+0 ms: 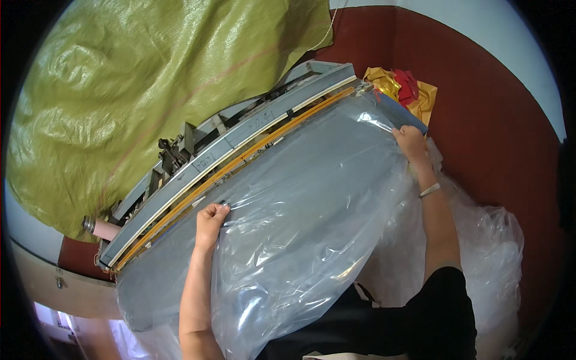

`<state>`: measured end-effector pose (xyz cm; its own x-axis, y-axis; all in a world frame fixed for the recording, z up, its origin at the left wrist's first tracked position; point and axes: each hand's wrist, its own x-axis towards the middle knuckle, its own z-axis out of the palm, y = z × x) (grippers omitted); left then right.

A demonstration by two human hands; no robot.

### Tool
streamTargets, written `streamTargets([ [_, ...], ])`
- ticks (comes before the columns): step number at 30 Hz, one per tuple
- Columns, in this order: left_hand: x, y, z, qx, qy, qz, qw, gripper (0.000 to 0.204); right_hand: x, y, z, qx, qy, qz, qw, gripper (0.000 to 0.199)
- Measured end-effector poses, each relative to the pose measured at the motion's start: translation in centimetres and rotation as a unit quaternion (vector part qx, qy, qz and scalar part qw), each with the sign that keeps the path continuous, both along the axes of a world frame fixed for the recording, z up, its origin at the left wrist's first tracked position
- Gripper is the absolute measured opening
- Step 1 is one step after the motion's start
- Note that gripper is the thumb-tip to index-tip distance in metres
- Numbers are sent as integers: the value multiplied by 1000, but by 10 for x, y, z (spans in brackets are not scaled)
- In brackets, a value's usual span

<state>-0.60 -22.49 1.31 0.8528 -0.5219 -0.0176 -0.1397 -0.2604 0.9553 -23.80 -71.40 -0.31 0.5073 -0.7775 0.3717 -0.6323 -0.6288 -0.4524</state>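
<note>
A sheet of clear plastic film (288,222) lies wrinkled over a long grey work surface (162,270). Near the middle of the far side, my left hand (210,225) pinches the film between thumb and fingers. My right hand (412,145) is closed on the film at the right end, beside a blue edge (403,115). Between the two hands the plastic is drawn out in shiny creases. Its near part hangs down in front of my black shirt. A light-coloured band (429,189) circles my right wrist.
Beyond the surface runs a grey metal beam (240,141) with an orange-yellow strip (240,157). A pink bottle (107,229) lies at its left end. A large yellow-green tarp (156,90) covers the far left. Gold and red cloth (408,87) sits at the right end; more plastic (486,252) bunches below.
</note>
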Motion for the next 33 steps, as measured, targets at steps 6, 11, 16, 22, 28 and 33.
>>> streamTargets([
  [6, -4, -8, -6, 27, -34, 20, 999, 19, 20, -10, 17, -58, -3, 24, 998, 37],
  [11, -10, -14, -1, 39, -23, 13, 999, 18, 86, -19, 31, -73, 3, 11, 997, 55],
  [16, -8, -16, -3, 74, -38, 9, 996, 17, 119, -11, 35, 119, 71, -78, 987, 66],
  [22, -9, -18, -2, 62, -22, 11, 998, 16, 112, -21, 19, 160, -21, -102, 982, 42],
  [28, -11, -2, 15, 71, 32, -17, 997, 11, 114, -16, 3, 117, -101, -88, 984, 27],
  [33, -38, 60, 58, 160, 98, -215, 958, 16, 104, -27, -9, 56, -131, -85, 986, 16],
])
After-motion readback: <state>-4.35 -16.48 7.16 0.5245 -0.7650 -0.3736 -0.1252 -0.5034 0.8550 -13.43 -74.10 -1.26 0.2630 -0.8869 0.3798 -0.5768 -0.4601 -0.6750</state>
